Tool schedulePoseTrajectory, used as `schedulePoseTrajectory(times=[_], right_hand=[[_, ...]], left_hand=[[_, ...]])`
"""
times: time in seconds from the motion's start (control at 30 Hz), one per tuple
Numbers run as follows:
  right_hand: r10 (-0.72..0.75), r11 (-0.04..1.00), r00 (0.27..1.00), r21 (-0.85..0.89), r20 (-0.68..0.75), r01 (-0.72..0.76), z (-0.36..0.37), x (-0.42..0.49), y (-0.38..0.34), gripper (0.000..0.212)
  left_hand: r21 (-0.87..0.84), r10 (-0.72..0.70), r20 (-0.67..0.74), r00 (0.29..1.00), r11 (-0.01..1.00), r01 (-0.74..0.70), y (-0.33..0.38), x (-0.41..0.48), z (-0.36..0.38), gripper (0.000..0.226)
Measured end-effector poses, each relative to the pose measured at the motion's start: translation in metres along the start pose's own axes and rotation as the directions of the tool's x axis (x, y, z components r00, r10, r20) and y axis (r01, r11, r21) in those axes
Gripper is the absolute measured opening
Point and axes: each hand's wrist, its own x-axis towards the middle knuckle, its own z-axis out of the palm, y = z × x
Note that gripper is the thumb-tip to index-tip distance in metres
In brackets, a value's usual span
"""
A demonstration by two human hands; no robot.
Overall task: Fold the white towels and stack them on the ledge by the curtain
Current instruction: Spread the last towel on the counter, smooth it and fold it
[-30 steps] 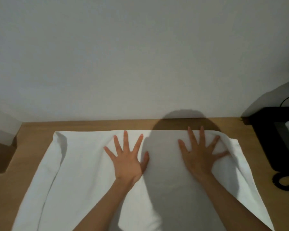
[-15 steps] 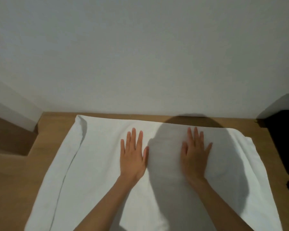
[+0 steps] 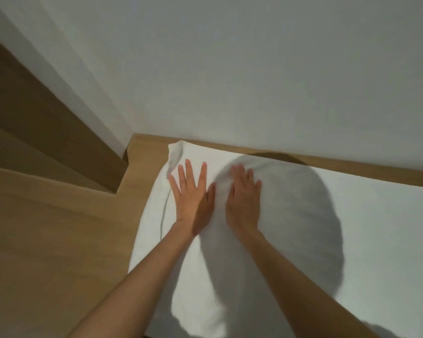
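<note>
My left hand [image 3: 192, 195] and right hand [image 3: 242, 198] lie palm-down, side by side, on a white towel [image 3: 364, 215] spread over a light wooden table [image 3: 59, 240]. The thumbs are near each other but apart. Both hands are flat and grip nothing. The left fingers are straight and splayed, while the right fingers are straight and closer together, their tips slightly blurred. The hands press the towel's far left part, just right of a doubled edge [image 3: 166, 206] that runs along its left side. The towel's far edge lies close to a plain white wall [image 3: 254, 69] and its right part runs out of view. A rounded shadow [image 3: 291, 228] falls across the cloth and my right hand. A brown wood panel [image 3: 34, 106] stands at far left.
</note>
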Motion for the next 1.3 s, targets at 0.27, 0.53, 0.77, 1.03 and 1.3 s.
schedulePoseTrajectory(times=[0.27, 0.53, 0.77, 1.03, 1.3], right_hand=[[0.045, 0.949, 0.994, -0.306, -0.096, -0.073, 0.023, -0.001, -0.007, 0.058], [0.046, 0.947, 0.995, -0.314, -0.087, -0.071, 0.022, -0.001, -0.009, 0.057], [-0.027, 0.973, 0.999, -0.230, -0.022, 0.021, 0.001, -0.024, -0.016, 0.049], [0.159, 0.970, 0.983, -0.173, -0.091, -0.173, 0.027, -0.117, -0.031, 0.048], [0.123, 0.954, 0.990, -0.265, -0.075, -0.138, 0.033, -0.125, -0.025, 0.051]], left_hand=[[-0.007, 0.059, -0.121, 0.991, 0.998, -0.060, -0.077, 0.035, -0.014, 0.050], [-0.093, 0.047, -0.095, 0.994, 0.994, -0.056, -0.087, 0.036, -0.015, 0.054], [-0.126, 0.082, 0.027, 0.996, 0.989, -0.078, -0.045, -0.039, -0.001, 0.060], [0.022, 0.018, 0.012, 1.000, 1.000, -0.018, -0.067, -0.077, 0.000, 0.058], [0.023, 0.120, 0.018, 0.993, 0.992, -0.121, -0.135, -0.113, -0.014, 0.055]])
